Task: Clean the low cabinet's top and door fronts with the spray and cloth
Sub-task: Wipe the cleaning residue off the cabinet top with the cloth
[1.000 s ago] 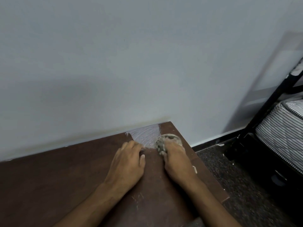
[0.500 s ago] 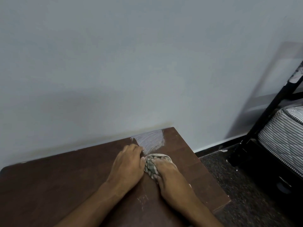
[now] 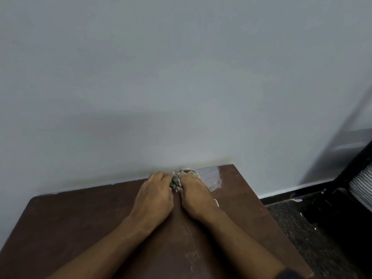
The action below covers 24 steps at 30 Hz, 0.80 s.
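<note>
While the right hand (image 3: 196, 195) presses a wadded grey cloth (image 3: 182, 178) onto the brown cabinet top (image 3: 80, 228), fingers curled over the bundle, the left hand (image 3: 156, 193) lies touching it on the other side; whether the left fingers also clutch fabric or merely rest on the wood cannot be told, since their tips are hidden at the wall. The cloth sits at the rear edge of the top, against the pale wall (image 3: 181, 77). Just to the right of the grip, a whitish smeared patch (image 3: 210, 177) marks the surface. Nearer the person than the grip, faint pale scuffs (image 3: 191, 256) show on the wood. The step in hand appears to be scrubbing that residue. To do it well, downward pressure should probably stay over the wad, with strokes overlapping the smear's edges and reaching into the seam at the wall. Turning the cloth to a fresh face would likely prevent respreading. No spray bottle is visible, and the door fronts lie out of view.
</note>
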### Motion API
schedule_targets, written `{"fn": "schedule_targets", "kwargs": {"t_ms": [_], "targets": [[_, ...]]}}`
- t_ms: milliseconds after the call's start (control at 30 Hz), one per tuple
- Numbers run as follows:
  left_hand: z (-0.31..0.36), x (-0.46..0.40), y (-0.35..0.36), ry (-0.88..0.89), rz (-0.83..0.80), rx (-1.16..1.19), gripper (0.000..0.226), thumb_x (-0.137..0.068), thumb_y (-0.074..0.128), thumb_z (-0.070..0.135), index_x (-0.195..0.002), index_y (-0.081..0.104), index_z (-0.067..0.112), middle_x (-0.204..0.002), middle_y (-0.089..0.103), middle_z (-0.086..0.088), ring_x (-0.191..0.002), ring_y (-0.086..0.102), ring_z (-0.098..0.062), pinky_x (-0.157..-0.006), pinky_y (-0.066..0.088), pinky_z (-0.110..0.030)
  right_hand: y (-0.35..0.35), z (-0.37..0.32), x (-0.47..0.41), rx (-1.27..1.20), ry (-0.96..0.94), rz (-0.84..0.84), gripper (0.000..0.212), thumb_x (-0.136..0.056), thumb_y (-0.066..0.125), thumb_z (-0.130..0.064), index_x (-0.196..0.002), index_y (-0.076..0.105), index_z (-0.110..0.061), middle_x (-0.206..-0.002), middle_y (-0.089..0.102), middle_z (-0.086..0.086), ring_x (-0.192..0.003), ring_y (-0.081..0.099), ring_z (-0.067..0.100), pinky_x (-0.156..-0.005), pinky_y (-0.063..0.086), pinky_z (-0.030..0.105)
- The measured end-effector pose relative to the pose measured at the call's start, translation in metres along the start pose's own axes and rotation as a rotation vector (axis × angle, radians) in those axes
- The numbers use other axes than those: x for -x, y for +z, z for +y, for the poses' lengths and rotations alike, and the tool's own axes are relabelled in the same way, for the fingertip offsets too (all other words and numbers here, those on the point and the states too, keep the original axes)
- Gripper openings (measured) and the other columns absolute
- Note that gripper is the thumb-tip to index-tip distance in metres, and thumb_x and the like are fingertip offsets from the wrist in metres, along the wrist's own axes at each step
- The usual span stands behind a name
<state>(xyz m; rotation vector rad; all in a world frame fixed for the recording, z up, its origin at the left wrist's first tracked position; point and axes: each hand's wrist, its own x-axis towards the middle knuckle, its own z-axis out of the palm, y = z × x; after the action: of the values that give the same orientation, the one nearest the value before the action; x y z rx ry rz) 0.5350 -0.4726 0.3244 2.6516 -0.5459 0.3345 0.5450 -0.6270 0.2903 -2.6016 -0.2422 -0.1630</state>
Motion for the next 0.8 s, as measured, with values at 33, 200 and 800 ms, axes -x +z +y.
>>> {"fn": "schedule_targets", "kwargs": {"t_ms": [33,200,800], "targets": [[-0.001,-0.001,-0.001,-0.006,-0.003,0.001,0.040,-0.092,0.055,0.017,-0.131,0.058,0.010,-0.122,0.061,-0.006,-0.113,0.055,-0.026,-0.099,0.047,-0.038,0.002,0.000,-0.011,0.002,0.010,-0.016,0.042,-0.091,0.041,-0.027,-0.127,0.058,-0.013,-0.127,0.062,0.007,-0.120,0.053,0.026,-0.108,0.040,0.043],[-0.005,-0.005,-0.002,-0.007,-0.014,0.024,0.037,-0.091,0.056,0.017,-0.127,0.060,0.009,-0.120,0.062,-0.006,-0.113,0.055,-0.025,-0.100,0.045,-0.036,0.004,-0.001,-0.008,0.018,-0.061,0.048,0.038,-0.098,0.046,-0.026,-0.131,0.054,-0.011,-0.131,0.059,0.008,-0.124,0.050,0.025,-0.112,0.035,0.042],[0.022,-0.028,0.020,0.064,-0.062,0.064,0.039,-0.100,0.046,0.028,-0.136,0.054,0.015,-0.127,0.056,0.002,-0.120,0.049,-0.016,-0.106,0.041,-0.030,-0.050,0.085,-0.011,0.014,-0.012,0.088,0.035,-0.094,0.047,-0.023,-0.123,0.063,-0.032,-0.131,0.063,-0.013,-0.127,0.052,0.011,-0.111,0.041,0.032]]}}
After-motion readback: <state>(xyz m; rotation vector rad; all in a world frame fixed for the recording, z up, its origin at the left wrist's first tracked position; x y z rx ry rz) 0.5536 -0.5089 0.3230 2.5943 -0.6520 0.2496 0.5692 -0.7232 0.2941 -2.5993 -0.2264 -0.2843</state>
